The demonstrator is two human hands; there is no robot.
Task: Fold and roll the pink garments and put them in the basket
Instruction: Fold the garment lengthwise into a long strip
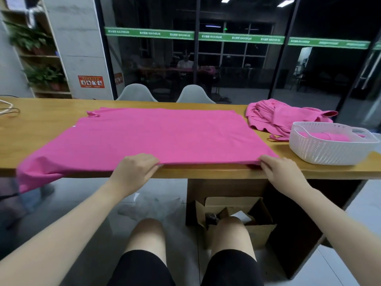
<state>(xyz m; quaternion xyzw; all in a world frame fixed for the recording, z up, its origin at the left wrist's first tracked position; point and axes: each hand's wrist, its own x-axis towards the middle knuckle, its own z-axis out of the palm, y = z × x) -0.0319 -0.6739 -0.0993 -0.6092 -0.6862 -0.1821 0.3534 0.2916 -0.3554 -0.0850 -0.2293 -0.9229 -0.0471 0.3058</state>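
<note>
A large pink garment (156, 135) lies spread flat across the wooden table (31, 129), its left end hanging over the front edge. My left hand (136, 168) pinches its near edge at the middle. My right hand (280, 170) pinches the same edge at the near right corner. A white basket (329, 151) stands at the right and holds a rolled pink garment (327, 137). Behind the basket lies a crumpled heap of pink garments (282, 116).
Two grey chairs (136, 92) stand behind the table, in front of a dark glass wall. An open cardboard box (259, 226) sits on the floor under the table near my knees. A cable (8, 109) lies at the table's far left.
</note>
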